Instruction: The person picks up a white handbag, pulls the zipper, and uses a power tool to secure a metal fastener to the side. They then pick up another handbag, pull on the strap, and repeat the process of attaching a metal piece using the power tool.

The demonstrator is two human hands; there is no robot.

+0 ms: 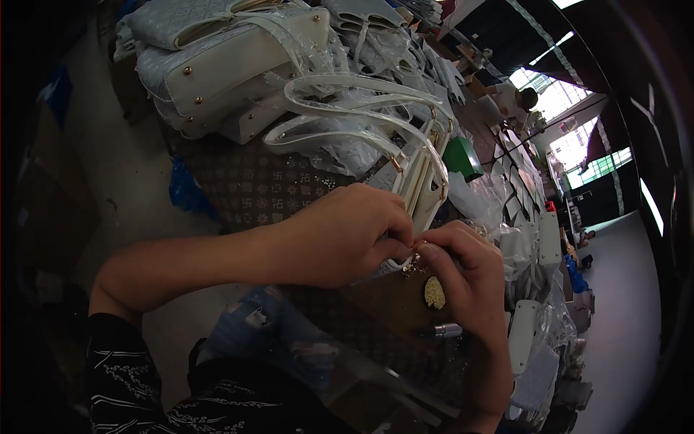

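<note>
My left hand (347, 235) reaches in from the left with its fingers curled in a pinch. My right hand (466, 271) meets it, thumb and forefinger pressed together at the same spot. Whatever small piece lies between the fingertips is mostly hidden. Just below them are several small gold-coloured metal bits (413, 266). A white handbag (423, 181) with long looped straps (347, 88) stands right behind my hands. Near my right hand are a small heap of yellowish grains or tiny parts (434, 293) and a silver cylindrical item (447, 330).
Plastic-wrapped white bags (238, 72) with gold studs are piled at the upper left. A green box (463, 159) sits beyond the handbag. More pale bag parts (524, 336) and clear plastic line the right side. Another person (512, 101) is in the background.
</note>
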